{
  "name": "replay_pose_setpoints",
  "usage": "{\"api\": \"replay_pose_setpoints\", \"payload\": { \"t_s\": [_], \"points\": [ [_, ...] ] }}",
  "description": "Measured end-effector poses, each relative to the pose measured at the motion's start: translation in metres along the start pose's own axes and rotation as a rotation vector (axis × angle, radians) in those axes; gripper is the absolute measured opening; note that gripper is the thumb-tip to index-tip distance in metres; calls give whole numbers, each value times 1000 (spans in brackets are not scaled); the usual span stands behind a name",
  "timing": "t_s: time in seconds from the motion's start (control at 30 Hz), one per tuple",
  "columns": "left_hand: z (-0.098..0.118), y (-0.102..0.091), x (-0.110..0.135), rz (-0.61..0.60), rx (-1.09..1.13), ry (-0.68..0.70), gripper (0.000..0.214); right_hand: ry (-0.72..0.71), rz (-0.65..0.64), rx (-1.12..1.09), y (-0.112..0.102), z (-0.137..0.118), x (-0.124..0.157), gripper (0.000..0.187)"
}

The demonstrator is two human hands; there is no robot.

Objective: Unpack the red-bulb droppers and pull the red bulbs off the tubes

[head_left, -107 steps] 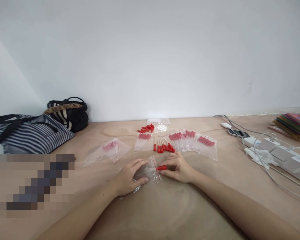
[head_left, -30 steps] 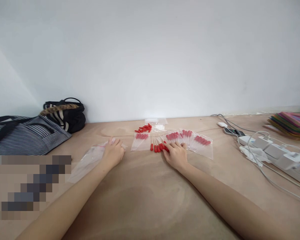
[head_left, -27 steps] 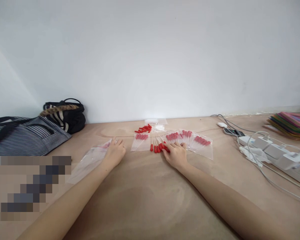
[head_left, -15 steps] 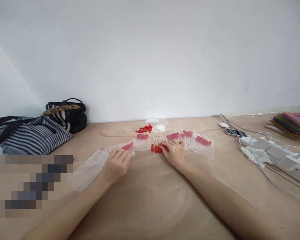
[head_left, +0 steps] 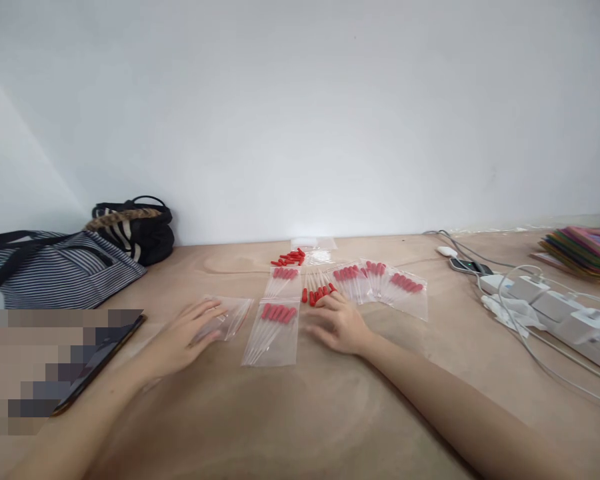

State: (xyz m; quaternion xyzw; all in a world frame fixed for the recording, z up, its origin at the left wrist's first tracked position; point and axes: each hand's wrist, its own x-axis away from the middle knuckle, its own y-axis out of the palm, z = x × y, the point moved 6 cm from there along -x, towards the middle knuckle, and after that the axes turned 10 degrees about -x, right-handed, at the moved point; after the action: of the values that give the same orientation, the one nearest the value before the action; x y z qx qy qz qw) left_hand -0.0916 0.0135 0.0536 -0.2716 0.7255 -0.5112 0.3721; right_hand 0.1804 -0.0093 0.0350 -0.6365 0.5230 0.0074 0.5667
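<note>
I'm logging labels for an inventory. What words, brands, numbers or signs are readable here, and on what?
None can be read.
The clear bags of red-bulbed droppers carry no visible print.
The power strip and the stack of coloured sheets show no legible marking at this size.
The striped bag shows only stripes.
A patch at the left is blurred out.

Matt wooden table (head_left: 300,413), glossy clear plastic bags (head_left: 273,331), striped cloth tote (head_left: 55,270)

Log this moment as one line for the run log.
left hand: flat on empty bags | right hand: open, by loose droppers | filled bag: lies between hands
</note>
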Motion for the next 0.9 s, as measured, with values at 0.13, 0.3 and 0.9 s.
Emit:
{"api": "replay_pose_setpoints", "payload": {
  "t_s": [0.13,0.3,0.9],
  "points": [
    [-34,32,12,-167,-2,-106,51,-154,-263,-105,21,-28,2,50],
    [-32,50,-14,-139,-1,-234,49,-189,-396,-164,27,-39,12,51],
    [120,-3,-35,-357,583,232,51,249,-45,-228,-12,2,28,15]
  ]
}}
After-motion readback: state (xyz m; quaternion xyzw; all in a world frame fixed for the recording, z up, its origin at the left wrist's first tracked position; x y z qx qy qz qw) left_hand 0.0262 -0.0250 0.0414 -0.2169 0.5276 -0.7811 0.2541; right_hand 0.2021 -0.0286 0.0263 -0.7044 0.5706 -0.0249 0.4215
